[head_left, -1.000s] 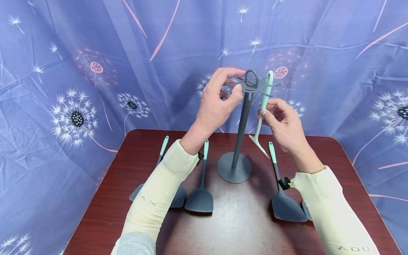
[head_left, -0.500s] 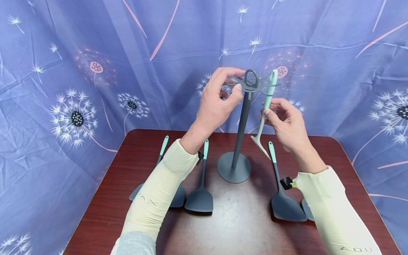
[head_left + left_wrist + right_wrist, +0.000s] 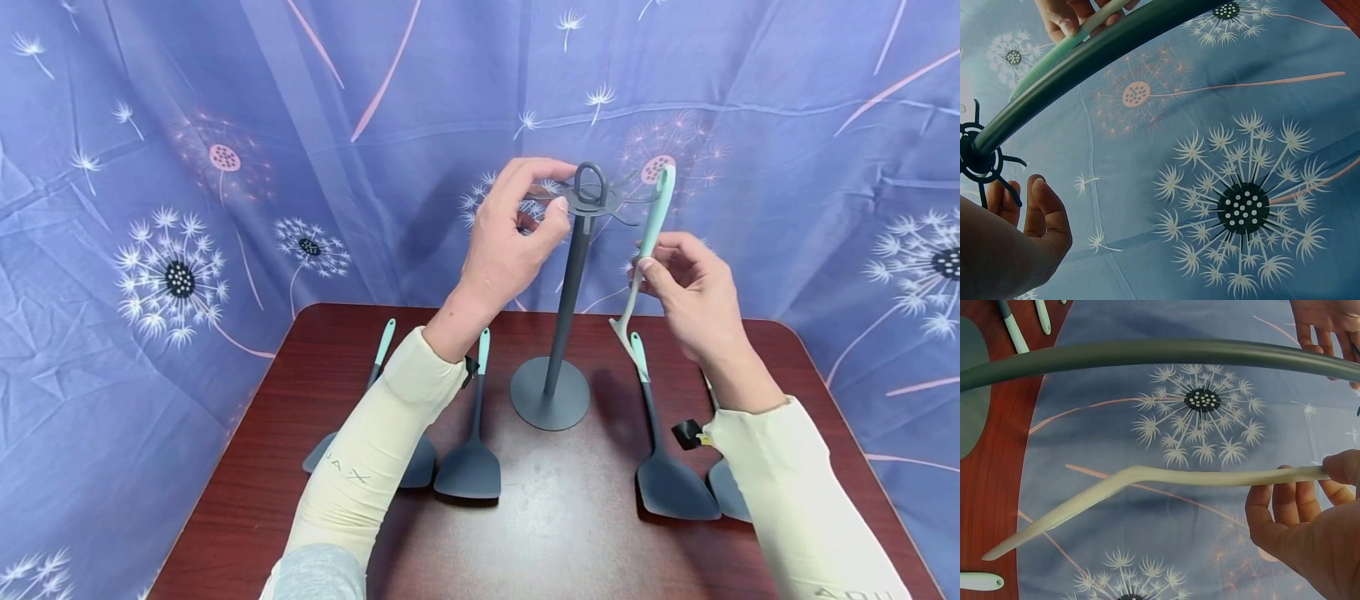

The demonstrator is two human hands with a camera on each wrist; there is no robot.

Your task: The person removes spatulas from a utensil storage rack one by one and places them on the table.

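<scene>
A dark grey utensil stand [image 3: 568, 300] with a round base, a top ring and radiating hooks stands upright on the table. My left hand [image 3: 512, 229] holds its top at the left side, thumb and forefinger by the hooked disc. Right of the stand, my right hand [image 3: 697, 292] pinches a spatula [image 3: 656, 217] with a mint handle and pale shaft. Its handle points up, its blade down, nearly edge-on. The handle's upper end is beside a right-hand hook tip; contact cannot be told. In the right wrist view the pale shaft [image 3: 1204, 478] bends toward the blade.
Dark-bladed spatulas with mint handles lie on the brown table [image 3: 570, 533]: one spatula [image 3: 469, 471] left of the base, others partly under the left sleeve. At right lie another spatula [image 3: 675, 487] and one partly hidden by the right sleeve. A blue floral cloth [image 3: 420, 100] hangs behind.
My right hand has moved to the right with the spatula, taking its handle from over the hooks out to the hook tips. The left hand and the stand have stayed put.
</scene>
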